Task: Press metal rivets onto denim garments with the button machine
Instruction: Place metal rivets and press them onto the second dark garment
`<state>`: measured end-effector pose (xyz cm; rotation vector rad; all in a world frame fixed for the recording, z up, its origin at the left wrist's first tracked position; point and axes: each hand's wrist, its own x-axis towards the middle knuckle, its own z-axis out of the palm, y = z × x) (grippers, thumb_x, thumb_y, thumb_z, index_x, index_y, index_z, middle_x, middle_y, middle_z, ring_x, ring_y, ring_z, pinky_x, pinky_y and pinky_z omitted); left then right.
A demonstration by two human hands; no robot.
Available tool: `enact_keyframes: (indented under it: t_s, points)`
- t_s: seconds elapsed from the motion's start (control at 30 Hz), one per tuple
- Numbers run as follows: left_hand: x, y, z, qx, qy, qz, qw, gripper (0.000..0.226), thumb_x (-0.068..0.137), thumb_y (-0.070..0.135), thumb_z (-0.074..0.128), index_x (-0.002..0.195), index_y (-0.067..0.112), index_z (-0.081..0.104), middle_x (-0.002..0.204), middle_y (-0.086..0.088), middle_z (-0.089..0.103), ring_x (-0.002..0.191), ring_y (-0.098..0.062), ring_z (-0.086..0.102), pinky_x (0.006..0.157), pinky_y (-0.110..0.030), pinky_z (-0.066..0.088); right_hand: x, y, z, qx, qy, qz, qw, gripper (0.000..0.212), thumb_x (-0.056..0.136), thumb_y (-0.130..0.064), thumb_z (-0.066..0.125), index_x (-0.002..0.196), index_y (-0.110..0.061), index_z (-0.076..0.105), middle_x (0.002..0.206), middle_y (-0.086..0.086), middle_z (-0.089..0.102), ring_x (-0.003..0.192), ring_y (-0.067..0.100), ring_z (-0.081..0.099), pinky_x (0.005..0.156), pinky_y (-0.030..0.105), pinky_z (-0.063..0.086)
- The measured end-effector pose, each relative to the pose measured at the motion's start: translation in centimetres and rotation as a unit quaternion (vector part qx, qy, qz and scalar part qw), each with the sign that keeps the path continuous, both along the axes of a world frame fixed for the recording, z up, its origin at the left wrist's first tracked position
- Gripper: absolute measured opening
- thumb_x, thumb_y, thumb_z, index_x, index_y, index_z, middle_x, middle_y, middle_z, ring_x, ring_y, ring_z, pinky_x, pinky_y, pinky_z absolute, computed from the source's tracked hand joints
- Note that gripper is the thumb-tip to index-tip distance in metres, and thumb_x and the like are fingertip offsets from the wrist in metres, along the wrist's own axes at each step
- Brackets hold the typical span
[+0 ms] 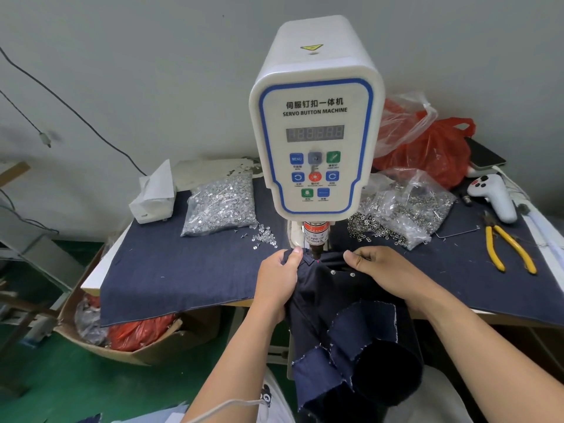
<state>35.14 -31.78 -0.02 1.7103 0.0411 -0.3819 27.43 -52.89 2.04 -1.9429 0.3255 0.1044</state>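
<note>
Two hands hold one dark denim garment (332, 303) under the punch of one white button machine (316, 117).

The left hand (279, 280) grips a bunched fold of the garment just left of the machine's punch, fingers curled, thumb on top. The right hand (377, 267) lies just right of the punch, thumb and fingers pinching the garment's edge. Two small rivets (333, 272) already sit on the garment in front of the machine, and a red light dot shows below the punch. Left of the machine lies one clear bag of silver rivets (219, 206); right of it one bag of ring parts (403, 209), one red plastic bag (427, 148) and one pair of yellow pliers (509, 248). The garment's lower part hangs off the table (171, 270), and the die under the cloth is hidden.
</note>
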Motion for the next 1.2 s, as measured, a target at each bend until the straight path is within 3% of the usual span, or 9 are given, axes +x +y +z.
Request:
enact_keyframes:
  t_s: [0.2, 0.3, 0.5, 0.8, 0.97, 1.2]
  points:
    - [-0.2, 0.1, 0.0, 0.020, -0.018, 0.000, 1.000, 0.044, 0.105, 0.041, 0.059, 0.064, 0.024, 0.063, 0.072, 0.004, 0.067, 0.071, -0.011, 0.059, 0.068, -0.031, 0.047, -0.1, -0.2, -0.6, 0.007, -0.012, 0.000, 1.000, 0.038, 0.094, -0.056, 0.064, 0.084, -0.021, 0.074, 0.072, -0.016, 0.064, 0.071, -0.001, 0.055, 0.076, 0.029, 0.043]
    - [-0.3, 0.0, 0.2, 0.021, -0.019, 0.004, 1.000, 0.039, 0.105, 0.042, 0.060, 0.076, 0.017, 0.068, 0.078, 0.001, 0.071, 0.075, -0.012, 0.061, 0.071, -0.032, 0.049, -0.1, -0.3, -0.7, -0.003, -0.014, 0.003, 1.000, 0.036, 0.095, -0.054, 0.064, 0.086, -0.021, 0.075, 0.076, -0.014, 0.069, 0.075, -0.001, 0.059, 0.079, 0.028, 0.045]
    - [-0.4, 0.0, 0.1, 0.044, -0.035, 0.014, 0.998, 0.041, 0.104, 0.042, 0.060, 0.086, 0.006, 0.069, 0.093, -0.012, 0.076, 0.078, -0.014, 0.062, 0.074, -0.034, 0.050, 0.2, -0.2, -1.1, -0.039, -0.021, 0.013, 0.999, 0.028, 0.097, -0.047, 0.064, 0.088, -0.022, 0.075, 0.075, -0.026, 0.071, 0.072, -0.020, 0.059, 0.073, 0.019, 0.040]
    - [-0.4, 0.0, -0.1, 0.038, -0.034, 0.024, 0.998, 0.040, 0.104, 0.040, 0.061, 0.092, 0.004, 0.072, 0.097, -0.014, 0.076, 0.078, -0.013, 0.062, 0.075, -0.034, 0.050, 0.2, -0.3, -1.0, -0.057, -0.033, 0.033, 0.997, 0.023, 0.099, -0.043, 0.064, 0.093, -0.023, 0.074, 0.090, -0.012, 0.075, 0.089, -0.008, 0.062, 0.077, 0.016, 0.041]
    - [-0.3, 0.0, -0.2, 0.032, -0.026, 0.020, 0.999, 0.038, 0.104, 0.041, 0.061, 0.083, 0.011, 0.070, 0.083, -0.003, 0.075, 0.075, -0.012, 0.062, 0.070, -0.032, 0.049, 0.3, -0.3, -0.9, -0.054, -0.031, 0.037, 0.997, 0.022, 0.099, -0.043, 0.064, 0.094, -0.023, 0.074, 0.091, -0.013, 0.075, 0.093, -0.004, 0.063, 0.081, 0.021, 0.043]
    - [-0.2, 0.0, -0.2, 0.016, -0.018, 0.014, 1.000, 0.036, 0.104, 0.039, 0.061, 0.078, 0.017, 0.072, 0.087, -0.006, 0.078, 0.076, -0.013, 0.065, 0.071, -0.032, 0.051, 0.2, -0.2, -0.9, -0.059, -0.038, 0.040, 0.997, 0.021, 0.099, -0.040, 0.065, 0.094, -0.021, 0.074, 0.092, -0.011, 0.075, 0.094, -0.007, 0.062, 0.081, 0.017, 0.042]
